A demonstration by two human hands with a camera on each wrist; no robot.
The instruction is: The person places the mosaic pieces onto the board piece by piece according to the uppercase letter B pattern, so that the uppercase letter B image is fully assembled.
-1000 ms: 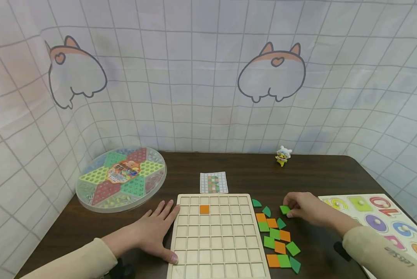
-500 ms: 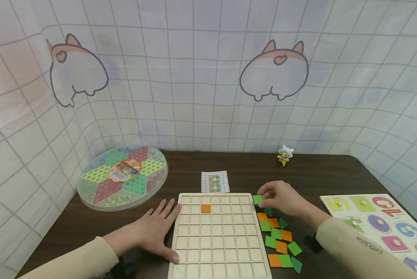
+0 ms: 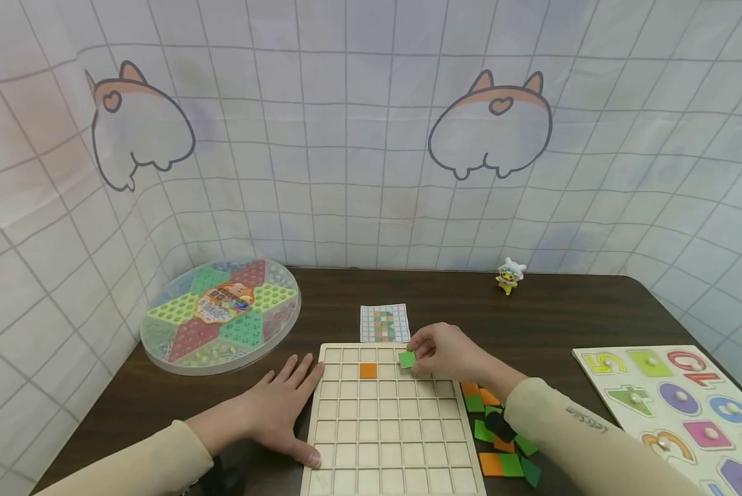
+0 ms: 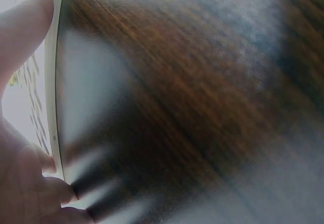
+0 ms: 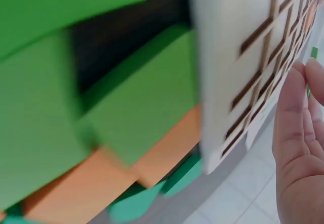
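My right hand (image 3: 444, 351) pinches a green square tile (image 3: 406, 359) over the upper part of the wooden grid board (image 3: 371, 413). In the right wrist view only the edge of that tile shows between thumb and fingers. One orange square tile (image 3: 368, 370) sits in a cell of the board's second row. My left hand (image 3: 277, 417) lies with spread fingers along the board's left edge, its thumb and fingertips right at the rim. Behind the board lies a small pattern card (image 3: 385, 323) printed with green and orange squares.
Loose orange and green tiles (image 3: 501, 465) lie right of the board, partly hidden under my right forearm. Further right is a number puzzle board (image 3: 681, 406). A round Chinese checkers set (image 3: 222, 317) stands at the back left, a small figurine (image 3: 510, 275) at the back right.
My right hand has carried the green tile leftward from the table at the right to over the board. My left hand has stayed at the board's edge.
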